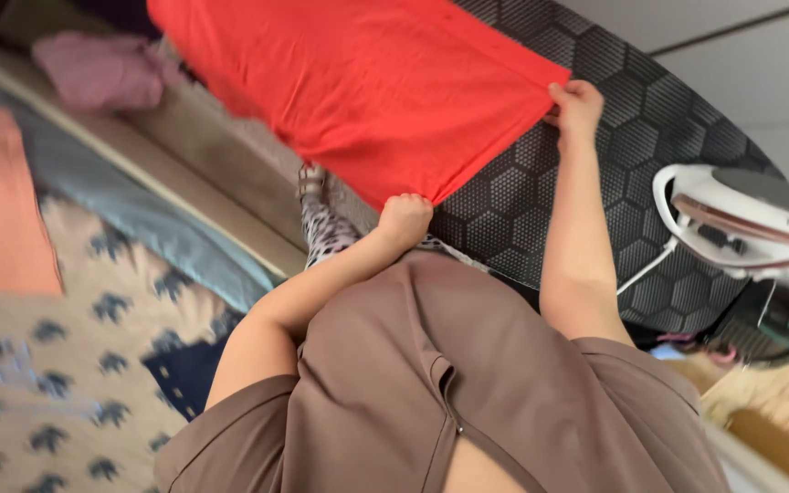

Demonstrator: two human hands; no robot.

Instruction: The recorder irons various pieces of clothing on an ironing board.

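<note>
Now both my hands pinch the near edge of the red cloth (367, 82), which lies spread over the ironing board (595, 137), a dark board with a honeycomb pattern. My left hand (404, 221) is curled into a closed grip on the cloth's corner at the board's near-left edge; my right hand (575, 102) has its fingers closed on the other corner, further onto the board. A white iron (741, 224) rests at the board's right end, clear of the cloth. To smooth this well, I judge I should pull both corners evenly, keeping the edge taut and straight so no crease forms, and keep the fabric away from the iron. Left of the board lies a pink garment (102, 68).
</note>
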